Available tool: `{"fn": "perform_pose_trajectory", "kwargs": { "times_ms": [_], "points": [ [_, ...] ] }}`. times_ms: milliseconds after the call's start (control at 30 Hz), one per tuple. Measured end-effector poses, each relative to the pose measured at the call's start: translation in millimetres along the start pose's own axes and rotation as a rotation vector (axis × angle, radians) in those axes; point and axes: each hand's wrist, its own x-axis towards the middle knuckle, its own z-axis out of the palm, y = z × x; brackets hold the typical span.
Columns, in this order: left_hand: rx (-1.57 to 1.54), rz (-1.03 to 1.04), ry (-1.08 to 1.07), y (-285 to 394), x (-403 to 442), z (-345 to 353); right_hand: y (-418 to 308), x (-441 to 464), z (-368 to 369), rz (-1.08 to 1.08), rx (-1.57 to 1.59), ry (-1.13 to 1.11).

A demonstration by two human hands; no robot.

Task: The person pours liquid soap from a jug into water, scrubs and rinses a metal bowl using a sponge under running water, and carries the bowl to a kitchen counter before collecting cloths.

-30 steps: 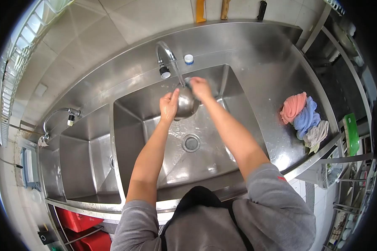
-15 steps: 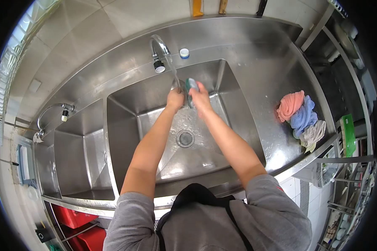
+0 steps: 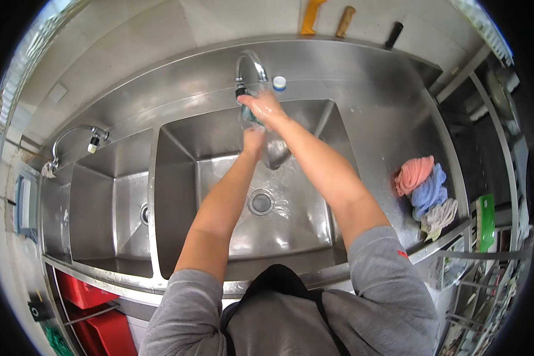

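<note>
My left hand [image 3: 254,139] is closed on the edge of a round metal bowl [image 3: 275,153], which is tilted over the large sink basin [image 3: 231,237]. The bowl is partly hidden behind my hands and right forearm. My right hand [image 3: 263,108] is up under the tap [image 3: 254,59], closed round a green and grey scrubbing sponge [image 3: 250,114]. Water runs over the hand and sponge. Just right of the tap, a small white and blue cap-like container [image 3: 279,83] stands on the sink ledge.
Pink, blue and whitish cloths [image 3: 428,191] lie on the right drainboard. A second basin [image 3: 110,213] with its own tap [image 3: 92,141] is at the left. Several handled tools, one orange [image 3: 310,18], hang on the back wall. Racks stand at the right; red bins [image 3: 83,291] are below left.
My right hand has moved up and left with the sponge, into the water under the tap. The bowl shows more below my left hand. The view has shifted slightly.
</note>
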Motion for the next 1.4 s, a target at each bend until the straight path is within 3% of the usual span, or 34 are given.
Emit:
{"fn": "perform_pose_trajectory", "kwargs": {
  "times_ms": [67, 100, 133, 167, 233, 267, 300, 367, 600, 700, 767, 833, 967, 1000, 1033, 1100, 1133, 1200, 1300, 1367, 1400],
  "points": [
    [0.119, 0.085, -0.05, -9.9, 12.8, -6.6, -7.1, -2.4, 4.9, -0.312, -0.564, 0.092],
    [0.108, 0.177, -0.059, -10.8, 8.7, 1.2, -12.4, 5.5, 2.3, -0.269, -0.715, -0.186],
    [0.099, 0.264, -0.067, -12.6, 4.4, 9.8, -14.8, 7.5, 2.5, -0.34, -0.848, -0.199],
    [0.063, 0.47, 0.087, -14.3, 1.4, 18.1, -17.3, 7.0, 3.2, -0.41, -0.978, -0.211],
    [0.367, 0.273, -0.026, -13.9, 10.5, 9.4, -5.6, 14.9, 3.0, -0.507, -1.311, -0.305],
    [0.515, 0.169, -0.088, -15.3, 16.8, 5.0, 9.1, 25.6, 6.3, -0.451, -1.332, -0.27],
    [0.334, 0.217, -0.215, -14.7, 17.6, 3.5, 21.5, 35.1, 11.3, -0.397, -1.351, -0.232],
    [0.417, 0.144, -0.233, -1.2, 2.0, 2.2, 23.6, 27.5, 13.3, -0.416, -1.452, -0.187],
    [0.653, -0.064, -0.395, 22.7, -27.2, -28.2, 45.5, 20.1, 20.0, -0.114, -1.254, -0.235],
    [0.52, -0.098, -0.233, -2.5, -45.2, -54.5, 47.8, 35.2, 29.5, 0.004, -1.171, -0.272],
    [0.205, -0.167, -0.072, -19.4, -64.5, -78.8, 49.0, 44.2, 19.4, 0.026, -1.074, -0.327],
    [0.063, -0.208, 0.252, -9.9, -105.4, -94.0, 56.5, 36.9, 13.8, 0.1, -0.913, -0.375],
    [-0.427, -0.338, 0.483, -36.6, -150.2, -149.4, 127.4, -45.2, 28.4, -0.404, -0.387, -0.005],
    [-0.604, -0.401, 0.524, 5.2, -184.3, -136.8, 157.5, -73.2, 40.4, -0.089, -0.473, -0.07],
    [-0.604, -0.433, 0.568, -4.3, -191.9, -148.5, 259.4, -89.7, 61.1, 0.032, -0.747, -0.253],
    [-0.714, -0.451, 0.535, -35.7, -199.7, -173.2, 297.5, -155.0, 58.5, 0.071, -0.895, -1.607],
    [-0.711, -0.479, 0.521, -41.7, -204.7, -181.9, 252.0, -195.4, 55.2, 0.207, -1.079, -1.757],
    [-0.75, -0.48, 0.416, -40.7, -217.2, -196.7, 280.7, -243.9, 56.4, 0.279, -1.17, -1.666],
    [-0.883, -0.439, 0.268, -0.5, -248.3, -217.2, 317.0, -270.0, 55.2, 0.334, -0.865, -1.227],
    [-0.887, -0.4, 0.143, 20.1, -265.6, -243.2, 240.6, -255.4, 57.6, 0.452, -0.67, -1.143],
    [-0.869, -0.337, 0.108, 44.1, -280.0, -257.0, 224.7, -254.2, 63.3, 0.408, -0.635, -0.825]
  ]
}}
